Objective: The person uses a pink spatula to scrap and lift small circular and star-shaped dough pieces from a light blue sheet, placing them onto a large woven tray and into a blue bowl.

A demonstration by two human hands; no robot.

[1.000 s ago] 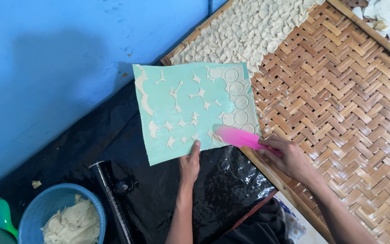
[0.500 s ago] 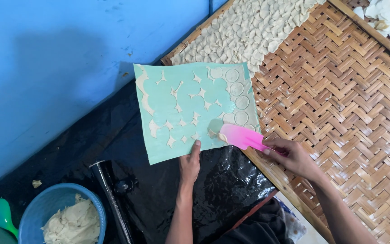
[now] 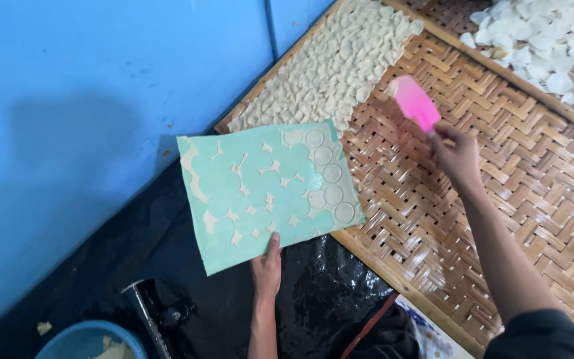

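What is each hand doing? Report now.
Left hand: gripping the near edge of the green sheet, thumb on top.
Right hand: closed on the pink spatula, raised over the woven tray.

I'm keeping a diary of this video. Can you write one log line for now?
left hand: holds green sheet | right hand: holds pink scraper above woven tray

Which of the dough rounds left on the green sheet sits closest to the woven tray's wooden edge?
The lowest round in the column along the green sheet, at its right corner, next to the tray's wooden edge. The other rounds lie higher up the sheet.
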